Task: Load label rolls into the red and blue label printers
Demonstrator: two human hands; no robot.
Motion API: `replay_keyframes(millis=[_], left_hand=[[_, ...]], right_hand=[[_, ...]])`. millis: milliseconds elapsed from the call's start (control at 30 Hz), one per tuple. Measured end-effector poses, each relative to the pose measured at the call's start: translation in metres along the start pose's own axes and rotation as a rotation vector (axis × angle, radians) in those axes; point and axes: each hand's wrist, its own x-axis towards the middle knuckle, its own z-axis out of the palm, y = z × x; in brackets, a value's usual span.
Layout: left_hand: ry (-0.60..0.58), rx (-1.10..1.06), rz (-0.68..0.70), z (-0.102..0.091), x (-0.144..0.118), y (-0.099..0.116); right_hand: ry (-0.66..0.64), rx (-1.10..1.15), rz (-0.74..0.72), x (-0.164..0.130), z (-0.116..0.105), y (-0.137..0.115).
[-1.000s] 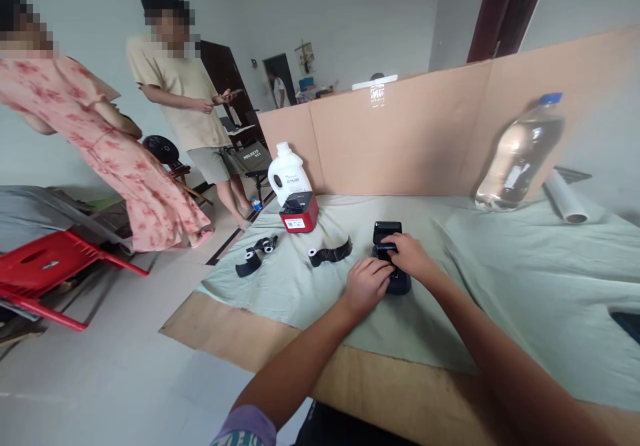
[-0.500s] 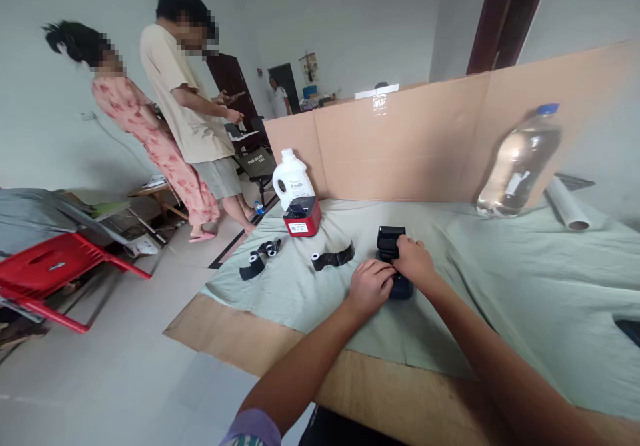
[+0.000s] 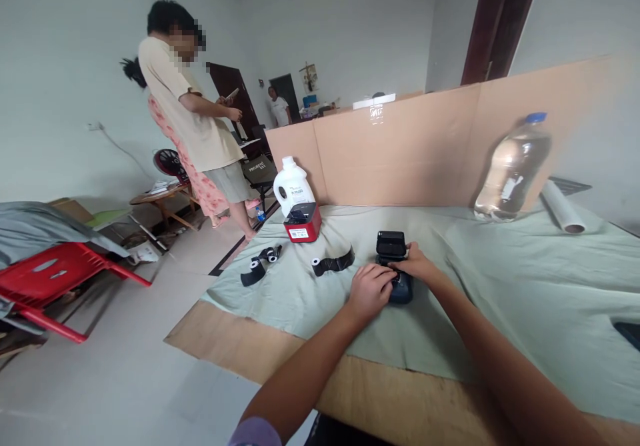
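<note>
A small black device (image 3: 401, 292) with a raised lid (image 3: 391, 243) lies on the pale green cloth; it looks like a portable printer. My left hand (image 3: 371, 291) rests against its left side, fingers bent together over the open middle part. At the right edge, by the lid's hinge, my right hand (image 3: 419, 263) grips the device with fingers curled in. Both hands partly hide what is inside. Left of them lies a black roll with a white core (image 3: 334, 264), its strip unrolled. Farther left are more black rolls (image 3: 253, 273).
A red box (image 3: 306, 226) stands before a white jug (image 3: 293, 186). A cardboard panel (image 3: 400, 156) borders the back. At right are a large clear bottle (image 3: 515, 166) and a white roll (image 3: 564, 207). A red chair (image 3: 55, 276) and a standing person (image 3: 187, 119) are left.
My right hand has shifted from over the lid to the device's right side, so the raised lid shows more fully. The person in pink has moved behind the one in beige.
</note>
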Motion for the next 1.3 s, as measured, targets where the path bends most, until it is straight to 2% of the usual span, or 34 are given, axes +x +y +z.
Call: replay_keyframes(millis=[133,267,333,400,533,700,800,900,967,1100,1300], left_hand=[[0.001,0.001,0.016,0.000,-0.001,-0.001],[0.005,0.023,0.029,-0.004,-0.001,0.001],[0.001,0.036,0.044,-0.006,0.000,0.002],[-0.006,0.050,0.058,-0.008,0.000,0.004],[-0.012,0.078,0.071,-0.011,0.000,0.006],[-0.045,0.098,0.081,-0.011,0.000,0.007],[-0.059,0.101,0.073,-0.012,0.000,0.008],[-0.068,0.071,0.048,-0.013,0.001,0.009],[-0.045,0.038,-0.034,-0.013,0.001,0.008],[-0.026,-0.041,-0.225,-0.010,0.002,-0.002],[-0.035,-0.102,-0.237,-0.008,0.004,-0.008]], right_hand=[[-0.027,-0.016,0.030,0.001,0.000,0.001],[0.055,0.177,-0.129,0.000,-0.003,-0.005],[0.118,0.199,-0.213,0.001,-0.007,-0.007],[0.114,0.167,-0.275,0.002,-0.012,-0.008],[-0.019,0.096,-0.356,-0.001,-0.029,-0.012],[-0.287,-0.023,-0.404,-0.015,-0.051,-0.027],[-0.369,-0.097,-0.366,-0.021,-0.055,-0.034],[-0.330,-0.135,-0.285,-0.021,-0.052,-0.034],[-0.313,-0.129,-0.232,-0.018,-0.049,-0.030],[-0.326,-0.020,-0.130,-0.015,-0.047,-0.021],[-0.416,0.120,0.063,-0.018,-0.048,-0.017]])
